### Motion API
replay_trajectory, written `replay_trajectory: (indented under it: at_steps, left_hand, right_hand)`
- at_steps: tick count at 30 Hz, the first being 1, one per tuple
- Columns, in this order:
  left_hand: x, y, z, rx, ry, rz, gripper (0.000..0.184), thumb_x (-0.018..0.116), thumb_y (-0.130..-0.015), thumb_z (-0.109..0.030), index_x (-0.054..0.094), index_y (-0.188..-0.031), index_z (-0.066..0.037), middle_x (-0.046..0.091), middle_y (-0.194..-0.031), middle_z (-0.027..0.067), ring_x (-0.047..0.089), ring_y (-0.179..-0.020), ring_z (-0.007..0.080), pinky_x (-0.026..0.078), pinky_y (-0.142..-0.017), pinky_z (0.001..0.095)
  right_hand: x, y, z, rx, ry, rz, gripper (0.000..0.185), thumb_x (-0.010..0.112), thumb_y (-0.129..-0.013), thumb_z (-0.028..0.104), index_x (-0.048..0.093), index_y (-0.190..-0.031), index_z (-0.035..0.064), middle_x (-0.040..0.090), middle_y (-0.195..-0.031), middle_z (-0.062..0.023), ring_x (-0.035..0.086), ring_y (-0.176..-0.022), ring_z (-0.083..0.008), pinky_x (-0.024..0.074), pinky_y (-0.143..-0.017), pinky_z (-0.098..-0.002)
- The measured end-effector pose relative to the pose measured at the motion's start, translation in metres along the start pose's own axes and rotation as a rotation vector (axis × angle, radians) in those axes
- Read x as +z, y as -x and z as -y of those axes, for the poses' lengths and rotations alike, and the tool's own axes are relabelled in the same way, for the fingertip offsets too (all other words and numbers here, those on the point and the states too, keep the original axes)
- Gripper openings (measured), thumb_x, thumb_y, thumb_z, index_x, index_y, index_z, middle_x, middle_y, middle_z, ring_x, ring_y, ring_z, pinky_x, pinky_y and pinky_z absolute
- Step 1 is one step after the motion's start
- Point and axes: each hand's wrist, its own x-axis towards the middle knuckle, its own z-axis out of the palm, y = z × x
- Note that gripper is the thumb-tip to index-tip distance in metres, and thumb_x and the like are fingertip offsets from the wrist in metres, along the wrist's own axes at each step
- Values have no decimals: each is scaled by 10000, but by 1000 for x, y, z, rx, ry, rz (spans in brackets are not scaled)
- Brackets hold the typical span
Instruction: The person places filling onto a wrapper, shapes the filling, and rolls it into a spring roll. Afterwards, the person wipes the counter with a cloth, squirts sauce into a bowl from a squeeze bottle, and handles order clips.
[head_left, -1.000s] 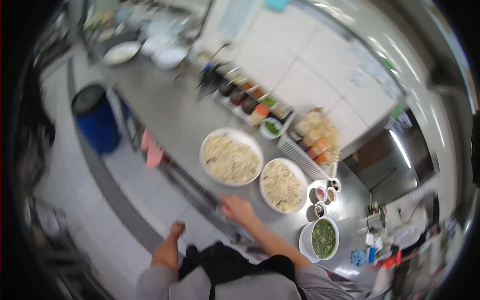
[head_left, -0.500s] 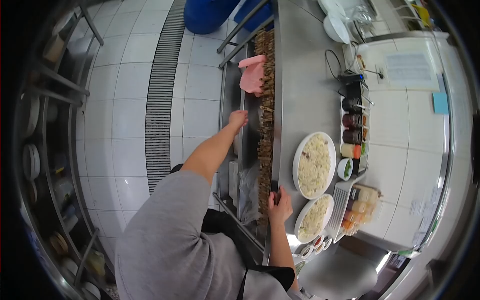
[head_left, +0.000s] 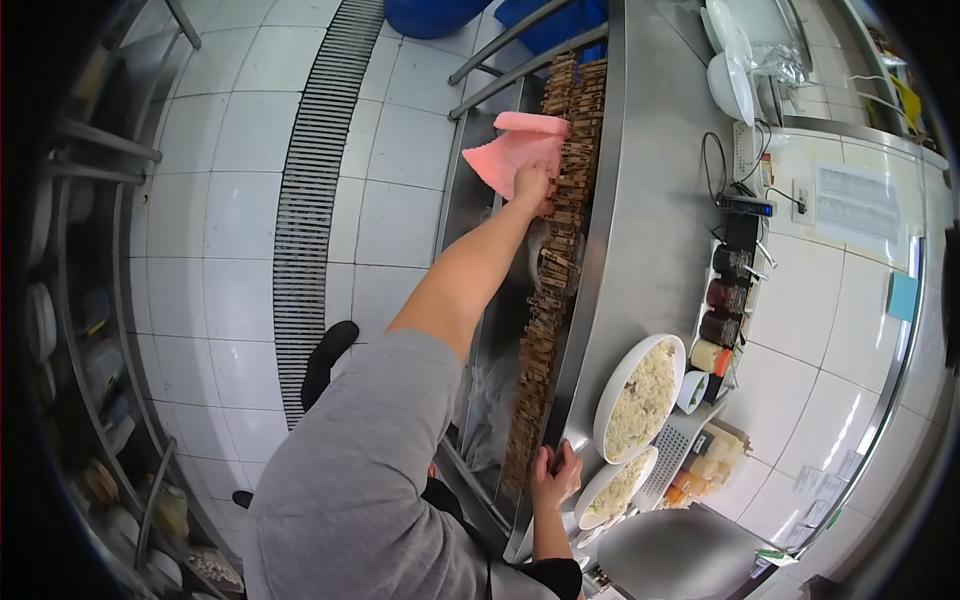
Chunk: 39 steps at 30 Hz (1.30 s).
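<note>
My left hand (head_left: 535, 188) reaches out to a pink cloth (head_left: 510, 160) hanging over a long row of wooden clothespins (head_left: 540, 330) below the counter's front edge. Its fingers are closed at the cloth's lower part, partly hidden from view. Down at the counter edge, my right hand (head_left: 556, 478) rests with thumb and fingers apart, holding nothing visible. Beside it on the steel counter (head_left: 655, 200) stand two white oval dishes of pale shredded food, a larger dish (head_left: 640, 398) and a smaller dish (head_left: 615, 490).
Sauce jars (head_left: 722, 295) line a rack at the back of the counter. Bottles (head_left: 710, 455) stand by a white perforated basket (head_left: 668, 465). White bowls (head_left: 730, 85) sit at the far end. A drain grate (head_left: 310, 200) crosses the tiled floor, near a blue bin (head_left: 430, 12).
My left hand has moved farther out and reached the pink cloth, whose lower side now spreads outward. My right hand stays at the counter edge. The whole view has shifted.
</note>
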Motion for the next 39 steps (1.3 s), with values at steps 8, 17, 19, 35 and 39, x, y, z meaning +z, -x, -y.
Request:
replay_trajectory:
  at_steps: [8, 17, 19, 35, 39]
  left_hand:
    - [2, -17, -19, -331, 46, 228, 390, 413, -869, -436, 542, -1025, -103, 565, -942, 67, 512, -766, 179, 423, -629, 357]
    - [1, -18, -16, -405, 210, 311, 458, 419, -855, -491, 509, -1123, -130, 509, -1079, 87, 484, -981, 259, 400, -818, 439]
    - [-1, -21, -13, -399, 279, 343, 449, 438, -851, -475, 507, -1121, -123, 496, -1097, 90, 491, -974, 279, 414, -786, 450]
    - [-13, -1, -24, -519, 157, 373, 449, 515, -815, -478, 511, -1113, -141, 520, -1024, 52, 485, -915, 214, 391, -714, 369]
    - [-23, 4, 4, -382, 204, 455, 490, 476, -822, -525, 522, -1100, -124, 551, -949, 38, 506, -901, 180, 400, -721, 342]
  right_hand:
    - [1, 3, 0, 13, 3, 40, 418, 721, -707, 89, 524, -1072, 38, 471, -668, -70, 433, -495, -176, 377, -453, -296]
    - [0, 3, -1, 20, 13, 66, 430, 714, -716, 100, 502, -1087, 53, 455, -658, -61, 400, -492, -165, 333, -443, -296]
    - [0, 3, 0, 44, 4, 64, 428, 714, -716, 108, 500, -1083, 56, 453, -658, -61, 401, -494, -165, 333, -445, -298]
    - [-1, 3, 0, 74, -23, 58, 433, 749, -688, 95, 509, -1045, 49, 489, -656, -109, 505, -501, -261, 397, -432, -348]
    - [-1, 2, 2, 41, -5, 74, 437, 713, -729, 90, 482, -1097, 52, 440, -681, -72, 432, -508, -169, 367, -468, -286]
